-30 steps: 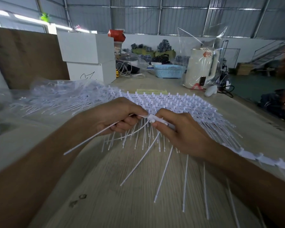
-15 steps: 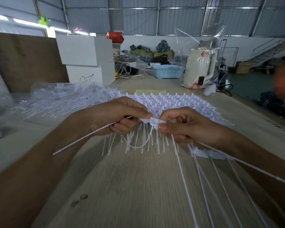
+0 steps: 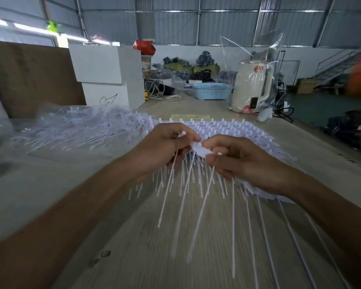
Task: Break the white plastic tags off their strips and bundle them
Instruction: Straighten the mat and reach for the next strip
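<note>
I find both hands meeting above the wooden table [image 3: 133,236]. My left hand [image 3: 165,149] is curled round a few loose tags [image 3: 169,184]; my right hand [image 3: 236,157] pinches the head end of a strip [image 3: 200,150], its tails hanging toward me. The stock pile [image 3: 217,130] lies just behind. Risk — a hasty twist could snap a tail instead of its joint, or the left grip could slacken and scatter the gathered tags.
</note>
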Demonstrator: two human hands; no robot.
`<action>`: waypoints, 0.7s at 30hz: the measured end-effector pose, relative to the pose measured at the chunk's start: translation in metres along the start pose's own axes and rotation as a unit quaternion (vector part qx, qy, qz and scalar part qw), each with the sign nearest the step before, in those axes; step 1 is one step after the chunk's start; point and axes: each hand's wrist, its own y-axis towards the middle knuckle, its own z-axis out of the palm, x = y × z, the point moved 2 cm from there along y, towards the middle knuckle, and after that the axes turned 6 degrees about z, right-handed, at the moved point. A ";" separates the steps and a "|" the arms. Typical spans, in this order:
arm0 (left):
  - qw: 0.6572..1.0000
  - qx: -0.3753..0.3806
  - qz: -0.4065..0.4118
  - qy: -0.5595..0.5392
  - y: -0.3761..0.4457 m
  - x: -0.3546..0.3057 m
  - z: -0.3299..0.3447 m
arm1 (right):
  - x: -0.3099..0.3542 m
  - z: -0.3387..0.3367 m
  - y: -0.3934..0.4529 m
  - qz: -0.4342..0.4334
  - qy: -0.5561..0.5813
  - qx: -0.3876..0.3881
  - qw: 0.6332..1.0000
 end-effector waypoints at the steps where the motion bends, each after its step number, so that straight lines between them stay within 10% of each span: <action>1: 1.000 0.000 -0.004 -0.022 0.000 -0.002 0.005 | -0.002 0.002 0.001 0.008 0.002 -0.009 1.000; 21: 0.995 0.058 0.025 -0.074 -0.007 0.006 0.022 | -0.004 0.004 0.002 -0.022 -0.068 -0.080 0.994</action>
